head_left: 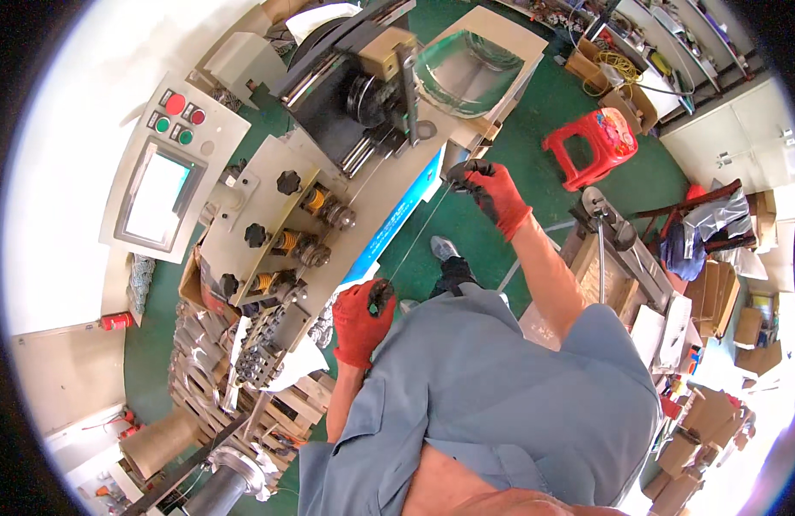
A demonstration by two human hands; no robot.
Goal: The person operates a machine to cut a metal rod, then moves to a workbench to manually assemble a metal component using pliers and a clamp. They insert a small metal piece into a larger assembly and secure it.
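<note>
Both of my hands wear red gloves with black palms and fingertips. A thin pale wire [419,235] runs taut between them, beside the machine's front edge. My left hand [363,320] is closed with curled fingers at the near end of the wire, close to the machine's lower corner. My right hand [492,196] is farther off and pinches the other end near the blue strip [406,211] along the machine's edge. The exact grip of the fingertips on the wire is too small to see. Rollers with black knobs [287,181] line the machine [281,150] on the left.
A control panel [169,168] with a lit screen and red and green buttons stands at left. A red plastic stool [591,146] is at far right on the green floor. A metal post machine [617,224] stands right of me. Wooden pallets [303,400] lie lower left.
</note>
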